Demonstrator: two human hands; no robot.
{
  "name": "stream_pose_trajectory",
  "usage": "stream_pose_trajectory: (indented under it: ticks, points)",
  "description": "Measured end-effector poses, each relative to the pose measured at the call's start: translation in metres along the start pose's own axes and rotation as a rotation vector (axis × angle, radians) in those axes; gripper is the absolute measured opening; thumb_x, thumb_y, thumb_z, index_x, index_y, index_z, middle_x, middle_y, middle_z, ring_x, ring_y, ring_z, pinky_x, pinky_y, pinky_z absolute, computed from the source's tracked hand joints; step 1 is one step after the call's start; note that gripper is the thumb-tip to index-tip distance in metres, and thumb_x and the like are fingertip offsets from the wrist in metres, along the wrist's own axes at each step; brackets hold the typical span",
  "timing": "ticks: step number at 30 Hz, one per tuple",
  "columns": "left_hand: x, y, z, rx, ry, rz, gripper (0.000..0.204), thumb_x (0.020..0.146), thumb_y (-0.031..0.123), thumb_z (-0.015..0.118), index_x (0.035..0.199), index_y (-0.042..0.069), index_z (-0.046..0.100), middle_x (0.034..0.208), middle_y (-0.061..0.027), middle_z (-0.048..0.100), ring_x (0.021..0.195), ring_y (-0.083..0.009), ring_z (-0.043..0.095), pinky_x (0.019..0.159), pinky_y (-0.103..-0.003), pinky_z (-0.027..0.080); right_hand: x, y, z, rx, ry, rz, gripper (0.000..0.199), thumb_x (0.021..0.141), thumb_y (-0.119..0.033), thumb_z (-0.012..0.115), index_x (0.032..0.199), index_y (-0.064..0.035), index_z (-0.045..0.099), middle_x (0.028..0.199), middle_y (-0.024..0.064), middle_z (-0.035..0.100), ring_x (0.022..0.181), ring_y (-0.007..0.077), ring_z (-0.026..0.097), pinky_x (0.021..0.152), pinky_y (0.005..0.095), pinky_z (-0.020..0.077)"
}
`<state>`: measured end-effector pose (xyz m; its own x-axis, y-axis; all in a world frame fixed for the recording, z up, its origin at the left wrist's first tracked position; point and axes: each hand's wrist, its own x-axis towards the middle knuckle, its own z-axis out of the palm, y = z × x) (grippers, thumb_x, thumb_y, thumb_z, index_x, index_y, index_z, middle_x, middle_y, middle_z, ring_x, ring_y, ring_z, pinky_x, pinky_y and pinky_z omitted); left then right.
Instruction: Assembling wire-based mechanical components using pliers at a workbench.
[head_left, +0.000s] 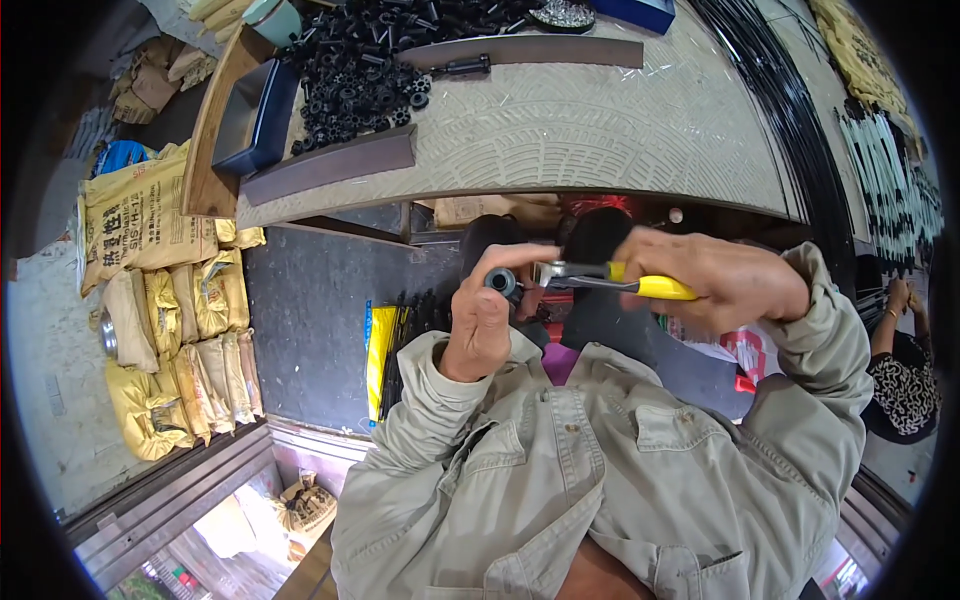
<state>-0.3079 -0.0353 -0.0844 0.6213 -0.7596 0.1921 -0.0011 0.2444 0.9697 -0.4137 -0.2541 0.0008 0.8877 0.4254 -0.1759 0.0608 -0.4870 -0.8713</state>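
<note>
My left hand (480, 335) is closed around a dark tubular part, whose round end (500, 281) with a hole in it shows between thumb and forefinger. My right hand (710, 280) grips the yellow handles of a pair of pliers (662, 288). The metal jaws reach left, close beside my left fingertips and the dark part. Whether the jaws touch the part cannot be made out. Both hands are above my lap, just in front of the table's near edge. A heap of small black plastic parts (350, 90) lies on the table's far left.
The patterned tabletop (600, 130) carries two brown strips (330, 165), a dark blue tray (250, 115) and a bundle of long black rods (775, 90) at the right. Yellow and brown sacks (150, 220) stand at the left. Another person (900, 370) sits at the far right.
</note>
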Motion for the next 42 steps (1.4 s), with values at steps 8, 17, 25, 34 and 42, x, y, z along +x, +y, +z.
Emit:
stream_pose_trajectory:
  ticks: [8,17,25,34,42]
  points:
    - [-0.001,0.000,0.003,-0.060,-0.162,0.032,0.060,0.090,0.056,0.030,0.103,0.000,0.048,0.075,-0.0032,0.048,0.062,-0.0076,0.039,0.054,-0.022,0.033,-0.007,-0.019,-0.020,0.156,-0.212,0.297,0.024,0.071,0.000,0.057,0.093,-0.0019,0.049,0.085,0.0096,0.051,0.070,0.0221,0.056,0.062,0.0319,0.0429]
    - [-0.002,-0.001,0.012,0.083,0.008,0.114,0.053,0.093,0.048,0.030,0.105,0.000,0.048,0.072,-0.0031,0.048,0.060,-0.0078,0.039,0.055,-0.022,0.033,0.007,-0.008,-0.007,-0.055,-0.235,0.161,0.020,0.075,0.001,0.053,0.094,0.0014,0.048,0.085,0.0128,0.051,0.082,0.0266,0.054,0.069,0.0341,0.0433]
    - [-0.078,0.149,-0.115,0.357,1.178,0.642,0.053,0.087,0.059,0.037,0.082,0.007,0.046,0.059,0.0020,0.035,0.048,-0.0076,0.030,0.042,-0.023,0.022,-0.010,0.093,-0.041,-0.985,0.545,0.456,0.025,0.087,-0.016,0.053,0.109,-0.0046,0.048,0.108,0.0161,0.052,0.093,0.0373,0.055,0.071,0.0389,0.0451]
    - [-0.110,0.039,-0.140,1.069,0.584,0.281,0.037,0.082,0.014,0.060,0.113,-0.002,0.051,0.100,-0.0161,0.061,0.073,-0.0265,0.059,0.064,-0.033,0.048,-0.054,0.138,-0.070,-1.172,0.696,0.380,0.032,0.086,-0.019,0.056,0.113,-0.0027,0.052,0.118,0.0172,0.050,0.107,0.0339,0.050,0.087,0.0366,0.0416]
    - [-0.140,-0.242,-0.191,1.028,0.342,-0.642,0.077,0.083,0.034,0.056,0.141,0.005,0.014,0.129,-0.0245,0.041,0.116,-0.0398,0.043,0.094,-0.046,0.035,-0.089,0.132,-0.079,-1.190,1.043,0.690,0.047,0.073,-0.020,0.068,0.113,-0.0020,0.050,0.113,0.0158,0.052,0.103,0.0331,0.050,0.086,0.0388,0.0417]
